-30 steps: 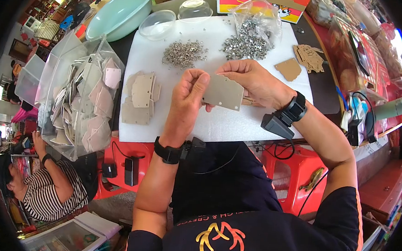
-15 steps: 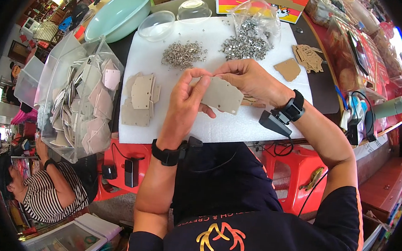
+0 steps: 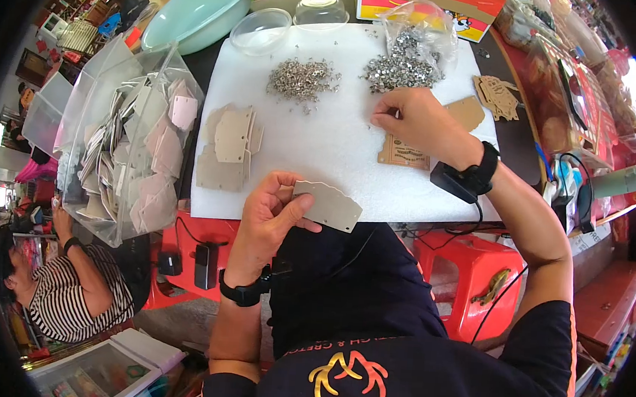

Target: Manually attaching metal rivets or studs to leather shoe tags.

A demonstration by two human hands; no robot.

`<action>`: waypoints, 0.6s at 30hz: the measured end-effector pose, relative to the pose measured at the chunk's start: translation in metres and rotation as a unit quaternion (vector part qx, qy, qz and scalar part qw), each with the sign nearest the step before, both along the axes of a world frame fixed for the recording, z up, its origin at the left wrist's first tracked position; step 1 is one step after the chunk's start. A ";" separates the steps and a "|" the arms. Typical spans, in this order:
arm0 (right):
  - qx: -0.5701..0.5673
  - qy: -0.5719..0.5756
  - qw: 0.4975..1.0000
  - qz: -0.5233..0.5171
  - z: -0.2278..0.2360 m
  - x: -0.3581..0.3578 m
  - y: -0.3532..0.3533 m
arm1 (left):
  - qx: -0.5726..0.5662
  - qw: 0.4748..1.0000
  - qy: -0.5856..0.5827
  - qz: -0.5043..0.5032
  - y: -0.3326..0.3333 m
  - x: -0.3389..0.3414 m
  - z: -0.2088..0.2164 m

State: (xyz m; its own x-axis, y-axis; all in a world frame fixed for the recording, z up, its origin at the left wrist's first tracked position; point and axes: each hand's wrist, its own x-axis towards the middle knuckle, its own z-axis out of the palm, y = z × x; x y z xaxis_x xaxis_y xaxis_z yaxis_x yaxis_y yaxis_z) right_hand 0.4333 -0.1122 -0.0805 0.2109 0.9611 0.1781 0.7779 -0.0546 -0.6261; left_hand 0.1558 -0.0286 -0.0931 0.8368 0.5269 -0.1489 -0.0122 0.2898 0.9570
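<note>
My left hand (image 3: 270, 214) grips a thin grey scallop-edged plate (image 3: 332, 207) with small holes, thumb on its face, at the near edge of the white foam sheet (image 3: 314, 144). My right hand (image 3: 423, 121) hovers over the sheet, its thumb and fingertips pinched together; whatever is between them is too small to make out. Just beyond it lies a heap of small silvery metal pieces (image 3: 402, 71), partly in a clear plastic bag (image 3: 438, 42). Left of that is a second heap of small metal pieces (image 3: 303, 81). Below my right hand sits a printed brown plate (image 3: 402, 154).
Grey plates (image 3: 232, 136) are stacked on the sheet's left. A clear bin (image 3: 119, 215) holds many more. Brown cut-outs (image 3: 496, 97) lie at the right. Clear bowls (image 3: 261, 32) and a pale green basin (image 3: 198, 16) stand behind. A person in stripes (image 3: 83, 293) is at the left.
My hands have parted. The left has brought the grey plate down toward me, tilting it, while the right has moved right, off the plate's top edge, to near the silvery heap.
</note>
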 end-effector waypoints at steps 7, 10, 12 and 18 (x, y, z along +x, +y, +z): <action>-0.016 -0.170 0.985 0.019 -0.003 -0.011 0.008 | 0.014 1.000 -0.012 0.012 -0.004 0.006 0.005; -0.052 -0.247 0.968 0.012 0.000 -0.018 0.008 | 0.030 0.999 -0.039 0.013 -0.004 0.012 0.003; -0.011 -0.238 0.971 0.006 -0.003 -0.019 0.007 | 0.025 0.999 -0.042 0.016 -0.006 0.019 0.007; -0.043 -0.114 0.992 0.008 0.001 -0.013 0.005 | 0.020 0.999 -0.044 0.008 -0.003 0.033 0.008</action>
State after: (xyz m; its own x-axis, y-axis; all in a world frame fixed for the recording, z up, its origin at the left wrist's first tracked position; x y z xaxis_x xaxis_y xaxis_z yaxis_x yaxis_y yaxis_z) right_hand 0.4205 -0.1069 -0.0799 0.1595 0.9778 0.1358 0.9000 -0.0875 -0.4271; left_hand 0.1886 -0.0320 -0.0852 0.8376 0.5437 -0.0536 -0.1010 0.2505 0.9628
